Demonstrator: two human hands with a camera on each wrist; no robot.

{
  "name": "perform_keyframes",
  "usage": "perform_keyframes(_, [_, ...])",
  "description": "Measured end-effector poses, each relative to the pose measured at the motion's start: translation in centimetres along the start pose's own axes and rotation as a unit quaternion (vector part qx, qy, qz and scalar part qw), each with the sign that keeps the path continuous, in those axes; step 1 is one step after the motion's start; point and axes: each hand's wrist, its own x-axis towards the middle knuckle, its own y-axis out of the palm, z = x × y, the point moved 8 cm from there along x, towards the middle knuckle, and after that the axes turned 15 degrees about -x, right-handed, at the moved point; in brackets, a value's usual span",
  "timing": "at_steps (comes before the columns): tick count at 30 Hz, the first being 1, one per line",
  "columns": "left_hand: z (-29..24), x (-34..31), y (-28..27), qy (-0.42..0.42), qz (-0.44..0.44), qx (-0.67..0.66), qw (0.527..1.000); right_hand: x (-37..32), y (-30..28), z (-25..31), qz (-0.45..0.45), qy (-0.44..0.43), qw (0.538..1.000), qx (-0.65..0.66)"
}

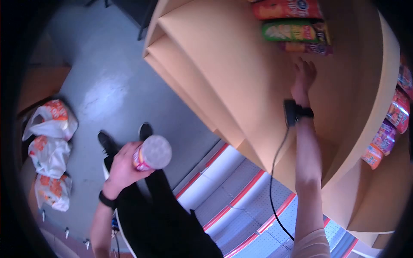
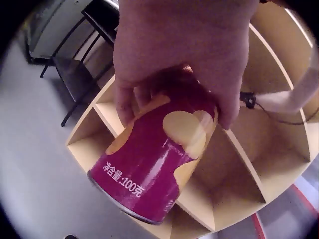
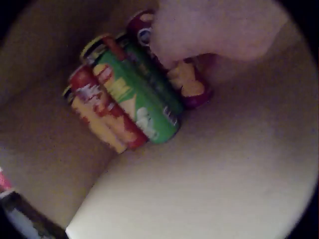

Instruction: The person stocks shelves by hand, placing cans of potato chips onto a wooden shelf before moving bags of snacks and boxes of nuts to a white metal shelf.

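1. Seen through my remote feed, a purple snack can [image 2: 149,154] sits in the left hand [image 1: 124,170] on the left, well apart from the shelf's contents, with fingers and thumb wrapped round its body and its pale lid [image 1: 156,151] in sight.
2. At far right, the right hand [image 1: 304,75] reaches into a wooden shelf [image 1: 215,51], fingers loosely spread beside a second purple can [image 1: 306,47]; whether they touch it, I cannot tell.
3. A green can [image 1: 284,31] and a red can [image 1: 286,8] line up next to it.
4. I judge the held can light and stiff-walled, its glossy print a little slippery, the chips pictured on it likely fragile within.
5. The firmest hold, by my reading, is round the middle, thumb opposing fingers, with no squeeze on the lid; the second purple can calls for the same gentle grip.
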Motion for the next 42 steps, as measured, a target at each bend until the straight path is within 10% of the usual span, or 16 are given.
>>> perform_keyframes(3, [0.4, -0.1, 0.1, -0.036, -0.034, -0.108, 0.993, -9.7, 0.3, 5.3, 0.025, -0.011, 0.998, -0.051])
perform_keyframes(7, [-1.0, 0.5, 0.4, -0.012, -0.036, -0.162, 0.986, -24.9, 4.1, 8.4, 0.281, -0.098, 0.946, -0.129])
perform_keyframes(12, [-3.1, 1.2, 1.0, -0.014, -0.021, -0.181, 0.983, -41.4, 10.7, 8.7, 0.553, 0.019, 0.832, -0.040])
perform_keyframes(18, [-5.2, 1.8, 1.2, -0.008, 0.008, -0.151, 0.989, -43.7, 13.9, 10.4, 0.566, 0.116, 0.816, 0.003])
perform_keyframes(25, [-7.6, 2.5, 0.0, 0.110, 0.049, -0.230, 0.966, -34.5, 7.9, 12.0, 0.375, 0.197, 0.903, 0.073])
perform_keyframes(33, [7.1, -1.6, -2.8, 0.054, 0.042, 0.153, 0.986, -15.6, 1.9, 9.3, 0.070, 0.070, 0.991, -0.095])
perform_keyframes(42, [24.4, -10.9, -5.4, -0.244, 0.022, 0.076, 0.967, -3.5, 2.5, 4.7, -0.019, -0.066, 0.997, -0.045])
